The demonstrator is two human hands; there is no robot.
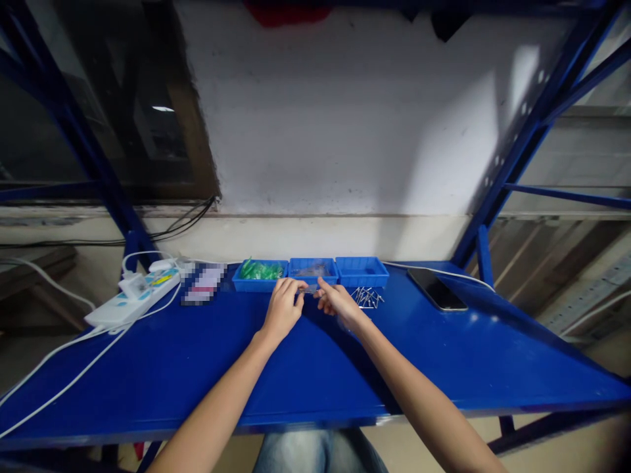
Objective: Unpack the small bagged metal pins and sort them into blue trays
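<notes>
My left hand (286, 303) and my right hand (337, 303) meet just in front of the middle blue bin (313, 279). Both have curled, closed fingers around a small, clear, see-through thing (310, 290) whose kind is too small to tell. That bin contains clear, thin pieces (315, 270). Green plastic pieces (261, 270) fill the left blue bin (259, 286). Beside my right hand, a loose pile of thin silvery metal pins, possibly rivets, (367, 297) lies on the table, before the right blue bin (362, 278), in which I see nothing.
The blue table (207, 374) runs along a pale wall. On the left are a white power strip (135, 299) with plugs and cables, and a blurred-out packet (203, 284). A black phone (438, 290) lies to the right. Blue metal posts (486, 256) rise at both ends.
</notes>
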